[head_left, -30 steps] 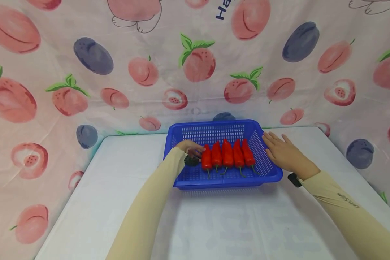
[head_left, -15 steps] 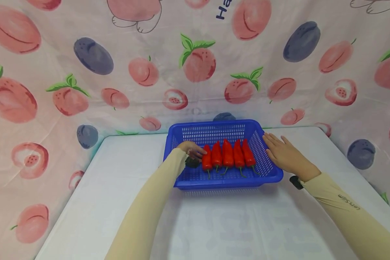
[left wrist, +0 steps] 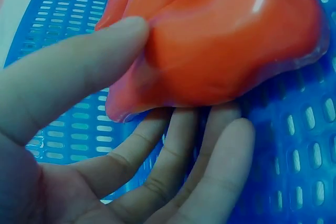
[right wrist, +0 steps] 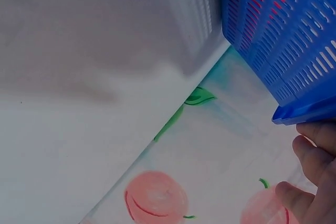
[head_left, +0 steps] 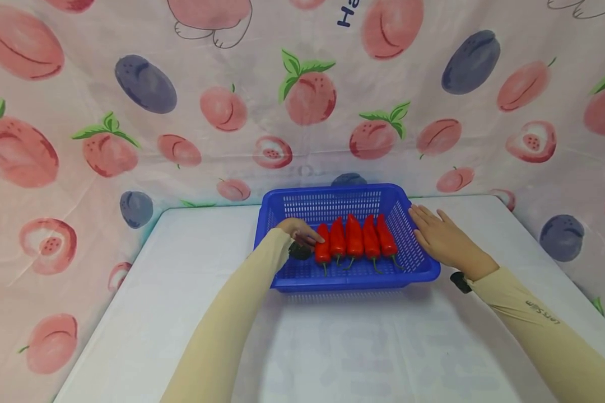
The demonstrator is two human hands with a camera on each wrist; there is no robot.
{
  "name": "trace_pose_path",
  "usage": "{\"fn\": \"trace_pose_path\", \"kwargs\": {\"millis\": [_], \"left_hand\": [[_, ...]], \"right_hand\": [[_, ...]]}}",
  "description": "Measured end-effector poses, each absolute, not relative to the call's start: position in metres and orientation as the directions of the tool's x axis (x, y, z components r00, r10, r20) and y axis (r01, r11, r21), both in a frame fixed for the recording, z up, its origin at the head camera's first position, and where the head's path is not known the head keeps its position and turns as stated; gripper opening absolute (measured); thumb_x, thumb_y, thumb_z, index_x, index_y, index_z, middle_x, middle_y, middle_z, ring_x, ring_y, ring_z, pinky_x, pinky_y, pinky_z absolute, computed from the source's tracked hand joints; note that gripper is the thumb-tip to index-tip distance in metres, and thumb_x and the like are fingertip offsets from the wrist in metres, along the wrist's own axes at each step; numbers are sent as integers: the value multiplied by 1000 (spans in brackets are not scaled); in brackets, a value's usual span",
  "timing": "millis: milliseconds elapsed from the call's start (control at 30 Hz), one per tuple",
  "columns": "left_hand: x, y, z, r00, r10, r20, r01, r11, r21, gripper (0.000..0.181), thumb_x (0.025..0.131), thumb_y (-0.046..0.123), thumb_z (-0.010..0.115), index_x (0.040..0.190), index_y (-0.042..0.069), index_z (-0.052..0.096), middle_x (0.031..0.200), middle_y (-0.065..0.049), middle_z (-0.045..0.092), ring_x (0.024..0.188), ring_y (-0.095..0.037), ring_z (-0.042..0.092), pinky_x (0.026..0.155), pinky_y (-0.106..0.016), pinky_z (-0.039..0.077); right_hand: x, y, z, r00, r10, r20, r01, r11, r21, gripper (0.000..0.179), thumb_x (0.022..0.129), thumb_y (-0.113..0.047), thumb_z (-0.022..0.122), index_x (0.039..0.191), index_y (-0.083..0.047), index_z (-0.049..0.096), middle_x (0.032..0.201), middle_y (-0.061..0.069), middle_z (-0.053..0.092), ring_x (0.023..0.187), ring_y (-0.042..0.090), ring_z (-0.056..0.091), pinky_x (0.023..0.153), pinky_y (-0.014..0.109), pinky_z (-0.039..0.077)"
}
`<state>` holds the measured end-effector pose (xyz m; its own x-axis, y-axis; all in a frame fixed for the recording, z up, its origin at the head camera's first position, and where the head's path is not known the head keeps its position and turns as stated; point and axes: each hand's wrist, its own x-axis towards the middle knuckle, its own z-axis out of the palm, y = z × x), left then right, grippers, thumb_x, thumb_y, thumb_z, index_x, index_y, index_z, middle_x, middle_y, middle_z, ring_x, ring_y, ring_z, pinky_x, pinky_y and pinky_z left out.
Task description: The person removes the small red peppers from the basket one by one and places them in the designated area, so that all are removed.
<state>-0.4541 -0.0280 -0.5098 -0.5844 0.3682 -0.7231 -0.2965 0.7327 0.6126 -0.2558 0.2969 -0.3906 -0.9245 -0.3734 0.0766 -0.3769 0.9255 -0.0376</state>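
Several long red peppers with green stems lie side by side in a blue plastic basket (head_left: 333, 284). My left hand (head_left: 302, 230) reaches inside the basket to the leftmost red pepper (head_left: 322, 253). Seen close in the left wrist view, the thumb (left wrist: 113, 51) touches this pepper's upper side, and the other fingers curl in at its lower edge, their tips partly hidden. At the basket's right side, my right hand (head_left: 443, 238) lies with fairly straight fingers against the outer rim. In the right wrist view, the fingertips (right wrist: 304, 150) meet the basket's rim (right wrist: 310, 111).
The basket stands near the back of a white-covered table (head_left: 343, 347). Behind it and along both sides hangs a pink cloth (head_left: 181, 184) with fruit prints. The basket walls rise around the peppers.
My left hand's fingers have shifted slightly right and down onto the leftmost pepper. The right hand keeps its place by the basket rim, and the peppers lie as before.
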Motion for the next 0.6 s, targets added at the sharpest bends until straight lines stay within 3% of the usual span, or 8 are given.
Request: {"fn": "trace_pose_path", "kwargs": {"millis": [100,167,300,367,433,600], "left_hand": [[-455,-26,-513,-577,396,-714,-219,767,603,59,66,45,83,106,6,67,101,-3,72,90,-14,69,90,-28,53],[-453,-24,-514,-605,383,-698,-196,778,596,46,69,42,81,100,10,70,99,-2,72,88,-13,69,85,-29,54],[-456,-21,-522,-664,354,-658,-217,751,623,34,67,36,84,84,10,71,82,-1,71,70,-10,68,70,-26,57],[-449,-19,-514,-691,318,-650,-270,720,639,30,69,27,83,88,8,70,87,-3,70,73,-11,68,71,-27,58],[-446,-19,-509,-696,322,-642,-307,674,672,37,63,23,87,88,5,67,87,-6,68,71,-15,68,66,-27,59],[-404,-18,-464,-708,337,-621,-353,593,724,51,61,22,89,102,3,65,104,-10,67,88,-23,69,75,-33,59]], "right_hand": [[-256,297,-391,-926,-369,76,-373,927,-32,54,98,-18,38,142,10,27,148,29,28,138,45,25,113,64,14],[-256,296,-390,-928,-365,74,-368,929,-34,54,98,-18,38,142,11,27,148,29,28,138,45,25,113,64,14],[-256,297,-390,-929,-362,76,-365,930,-39,54,98,-18,38,142,11,27,148,29,29,138,46,25,113,64,14],[-256,297,-391,-927,-365,83,-369,928,-43,54,98,-18,38,142,11,28,147,30,29,138,45,26,113,63,14],[-256,297,-392,-925,-369,91,-374,926,-43,53,98,-18,38,142,11,28,147,29,30,137,45,26,113,63,15],[-257,297,-393,-922,-374,103,-380,924,-47,53,98,-17,38,141,11,29,147,29,30,137,45,27,112,63,16]]}}
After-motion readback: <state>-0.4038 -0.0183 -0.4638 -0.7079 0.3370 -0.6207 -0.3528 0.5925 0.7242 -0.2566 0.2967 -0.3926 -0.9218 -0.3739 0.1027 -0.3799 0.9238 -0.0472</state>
